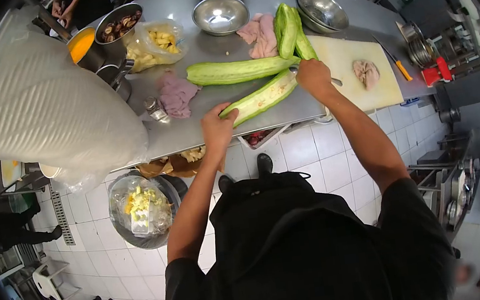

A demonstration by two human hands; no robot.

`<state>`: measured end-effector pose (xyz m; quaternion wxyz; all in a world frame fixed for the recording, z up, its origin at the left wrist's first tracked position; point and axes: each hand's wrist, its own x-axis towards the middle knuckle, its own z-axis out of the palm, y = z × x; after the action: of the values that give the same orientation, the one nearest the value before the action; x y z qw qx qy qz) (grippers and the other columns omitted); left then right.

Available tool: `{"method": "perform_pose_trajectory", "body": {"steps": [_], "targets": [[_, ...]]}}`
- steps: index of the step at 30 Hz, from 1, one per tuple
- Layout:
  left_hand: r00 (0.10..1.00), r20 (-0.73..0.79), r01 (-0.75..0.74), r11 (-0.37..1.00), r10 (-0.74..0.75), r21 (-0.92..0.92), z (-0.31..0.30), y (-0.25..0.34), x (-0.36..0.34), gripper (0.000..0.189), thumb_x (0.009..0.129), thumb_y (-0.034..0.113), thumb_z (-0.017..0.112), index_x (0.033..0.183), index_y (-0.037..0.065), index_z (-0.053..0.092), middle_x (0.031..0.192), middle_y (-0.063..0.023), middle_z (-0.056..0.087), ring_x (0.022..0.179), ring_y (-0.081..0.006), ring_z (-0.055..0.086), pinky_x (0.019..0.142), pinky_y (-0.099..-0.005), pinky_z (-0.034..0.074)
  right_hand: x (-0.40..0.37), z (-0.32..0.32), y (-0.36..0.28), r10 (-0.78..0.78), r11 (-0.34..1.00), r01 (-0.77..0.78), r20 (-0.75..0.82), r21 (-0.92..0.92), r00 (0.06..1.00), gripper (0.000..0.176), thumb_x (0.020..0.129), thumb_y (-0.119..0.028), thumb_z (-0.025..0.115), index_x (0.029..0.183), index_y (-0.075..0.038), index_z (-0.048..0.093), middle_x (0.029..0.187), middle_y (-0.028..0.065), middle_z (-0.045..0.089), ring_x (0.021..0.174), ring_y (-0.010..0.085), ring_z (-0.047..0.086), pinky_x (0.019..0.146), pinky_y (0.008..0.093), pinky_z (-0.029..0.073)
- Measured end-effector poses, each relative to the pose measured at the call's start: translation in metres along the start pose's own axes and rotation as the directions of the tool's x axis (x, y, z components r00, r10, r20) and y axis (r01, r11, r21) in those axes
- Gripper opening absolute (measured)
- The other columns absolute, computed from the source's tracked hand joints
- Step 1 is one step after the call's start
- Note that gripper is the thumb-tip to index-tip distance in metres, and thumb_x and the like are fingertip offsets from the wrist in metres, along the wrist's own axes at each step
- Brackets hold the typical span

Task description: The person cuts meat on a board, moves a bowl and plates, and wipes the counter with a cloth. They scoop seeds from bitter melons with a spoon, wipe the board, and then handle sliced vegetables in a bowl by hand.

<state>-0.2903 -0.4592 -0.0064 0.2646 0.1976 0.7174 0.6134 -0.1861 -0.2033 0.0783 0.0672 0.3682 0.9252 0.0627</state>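
Observation:
A long green gourd half [263, 97] lies tilted at the near edge of the steel table, its pale cut face up. My left hand [218, 130] grips its lower left end. My right hand [313, 76] is closed round a metal spoon [336, 82], whose bowl touches the upper right end of the cut face. Just behind lies another long green gourd piece [236, 71]. Two more gourd pieces [287, 30] rest by the corner of a pale cutting board [387, 87], which holds a crumpled cloth [366, 73].
A knife [403, 70] with an orange handle lies right of the board. Metal bowls [220, 15], pink cloths [178, 94], a bag of yellow pieces [164, 41] and a shaker [155, 109] are on the table. A lined bin [162, 202] stands below. Another person's hands [61, 15] show at top left.

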Motion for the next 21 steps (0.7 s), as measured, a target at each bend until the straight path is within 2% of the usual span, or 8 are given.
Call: {"method": "perform_pose_trajectory", "body": {"steps": [4,5,6,7,10,13,16,21], "targets": [[0.998,0.016,-0.057,0.978,0.054,0.199,-0.015,-0.001,0.002,0.037,0.084,0.016,0.07,0.11,-0.01,0.063,0.093,-0.016,0.07,0.076,-0.0242,0.068,0.07,-0.0345,0.056,-0.019,-0.004,-0.014,0.016,0.998,-0.017,0.018,0.068,1.0,0.025,0.086,-0.016,0.049,0.091,-0.002,0.068,0.091,0.0213,0.069,0.085,0.0348,0.069,0.074,0.0434,0.055],[0.994,0.058,0.092,0.995,-0.09,-0.029,-0.016,0.001,-0.001,0.039,0.086,0.018,0.067,0.112,-0.01,0.061,0.099,-0.0157,0.067,0.082,-0.0231,0.067,0.074,-0.0356,0.056,-0.023,-0.002,-0.019,-0.008,0.998,0.006,0.038,0.056,0.999,0.025,0.086,-0.016,0.048,0.092,-0.002,0.068,0.091,0.0211,0.069,0.086,0.0345,0.069,0.074,0.0432,0.055],[0.967,0.135,0.244,0.938,-0.216,-0.245,-0.015,0.003,-0.003,0.04,0.088,0.019,0.065,0.115,-0.01,0.059,0.104,-0.0154,0.065,0.088,-0.0221,0.066,0.077,-0.0367,0.057,-0.027,0.001,-0.024,-0.026,0.999,0.024,0.056,0.044,0.998,0.025,0.086,-0.017,0.048,0.093,-0.002,0.068,0.091,0.0209,0.069,0.087,0.0342,0.068,0.074,0.043,0.055],[0.917,0.24,0.395,0.811,-0.319,-0.432,-0.013,0.004,-0.007,0.041,0.091,0.021,0.063,0.117,-0.01,0.057,0.11,-0.0151,0.063,0.094,-0.0211,0.064,0.081,-0.0378,0.057,-0.031,0.006,-0.027,-0.041,0.999,0.038,0.078,0.032,0.996,0.026,0.086,-0.017,0.048,0.093,-0.001,0.067,0.091,0.0207,0.069,0.088,0.0339,0.068,0.074,0.0428,0.055],[0.804,0.49,0.589,0.344,-0.337,-0.731,-0.009,0.001,-0.017,0.049,0.096,0.031,0.053,0.128,-0.007,0.048,0.123,-0.0161,0.056,0.11,-0.0276,0.058,0.094,-0.0436,0.052,-0.041,0.023,-0.032,-0.047,0.998,0.049,-0.049,0.045,0.998,0.024,0.083,-0.016,0.051,0.089,0.001,0.067,0.091,0.0239,0.067,0.086,0.0372,0.067,0.079,0.0463,0.053],[0.8,0.498,0.588,0.272,-0.334,-0.762,-0.001,0.004,-0.032,0.052,0.097,0.035,0.051,0.13,-0.004,0.044,0.125,-0.0176,0.054,0.114,-0.0323,0.056,0.095,-0.0459,0.05,-0.055,0.011,-0.038,-0.028,0.999,0.028,0.007,0.03,1.0,0.025,0.087,-0.017,0.047,0.094,-0.003,0.067,0.094,0.018,0.069,0.088,0.032,0.068,0.077,0.0414,0.054],[0.812,0.468,0.567,0.276,-0.349,-0.776,0.011,0.004,-0.041,0.052,0.099,0.035,0.046,0.133,-0.005,0.041,0.128,-0.0174,0.053,0.115,-0.0307,0.055,0.099,-0.0448,0.048,-0.069,-0.004,-0.048,-0.018,0.999,0.021,0.119,-0.026,0.993,0.025,0.087,-0.016,0.048,0.094,-0.003,0.067,0.096,0.0171,0.069,0.088,0.0313,0.068,0.078,0.0415,0.054],[0.849,0.397,0.504,0.307,-0.349,-0.807,0.025,-0.006,-0.045,0.047,0.099,0.03,0.046,0.13,-0.005,0.043,0.123,-0.0198,0.055,0.11,-0.0325,0.058,0.094,-0.0427,0.05,-0.065,0.007,-0.051,-0.105,0.993,0.11,0.087,-0.048,0.991,0.025,0.086,-0.017,0.049,0.095,-0.004,0.068,0.095,0.0165,0.069,0.088,0.0313,0.068,0.078,0.0409,0.054]]}}
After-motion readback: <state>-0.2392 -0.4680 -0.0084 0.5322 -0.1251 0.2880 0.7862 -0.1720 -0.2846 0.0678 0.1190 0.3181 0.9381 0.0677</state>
